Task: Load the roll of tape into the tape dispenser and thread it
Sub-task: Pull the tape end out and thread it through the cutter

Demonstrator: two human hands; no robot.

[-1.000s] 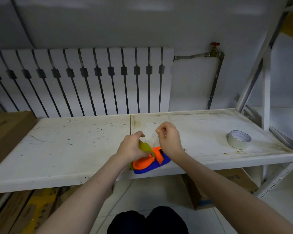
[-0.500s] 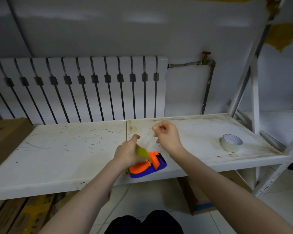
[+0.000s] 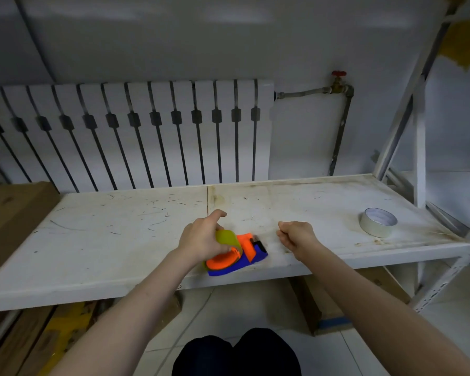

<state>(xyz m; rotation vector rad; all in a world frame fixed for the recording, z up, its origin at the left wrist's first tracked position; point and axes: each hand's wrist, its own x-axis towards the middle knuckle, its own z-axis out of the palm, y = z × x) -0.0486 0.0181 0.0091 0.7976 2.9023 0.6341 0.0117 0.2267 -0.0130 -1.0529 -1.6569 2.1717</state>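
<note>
An orange and blue tape dispenser (image 3: pixel 240 257) lies near the front edge of the white shelf (image 3: pixel 106 240). A yellow-green roll of tape (image 3: pixel 226 236) sits in it, standing up from the orange hub. My left hand (image 3: pixel 201 237) grips the dispenser and roll from the left, with the index finger lifted. To the right of the dispenser and apart from it, my right hand (image 3: pixel 296 236) has its fingers pinched together. I can make out no strand of tape between that hand and the roll.
A second, silver-grey tape roll (image 3: pixel 378 222) lies flat at the shelf's right end. A cardboard box (image 3: pixel 8 213) stands at the left. White shelf uprights (image 3: pixel 419 158) rise at the right, and a radiator (image 3: pixel 147 131) covers the wall behind.
My right hand has drawn away from the dispenser, first upward and then to the right, staying pinched. My left hand has kept its hold on the dispenser. The camera has tilted slightly.
</note>
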